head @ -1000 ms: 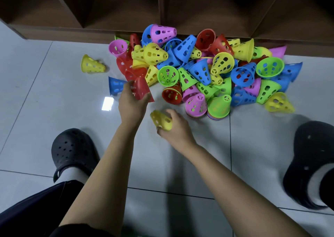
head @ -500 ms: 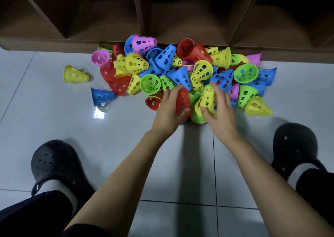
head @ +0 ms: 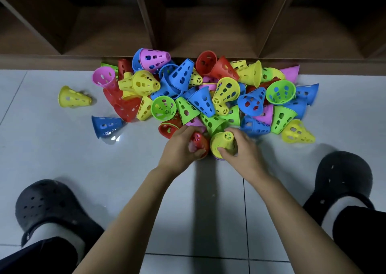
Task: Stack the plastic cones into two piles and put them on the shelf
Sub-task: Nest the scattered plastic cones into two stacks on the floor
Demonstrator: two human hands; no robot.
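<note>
The left hand (head: 181, 148) grips a red cone (head: 200, 143) — the right hand (head: 243, 150) clasps a yellow cone (head: 223, 143). Both sit at the near edge of the cone pile (head: 205, 93) before the wooden shelf (head: 158, 19).

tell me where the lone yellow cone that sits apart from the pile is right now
In the head view the lone yellow cone lies on its side on the floor tile, left of the main pile, apart from it, above and left of the blue cone.
</note>
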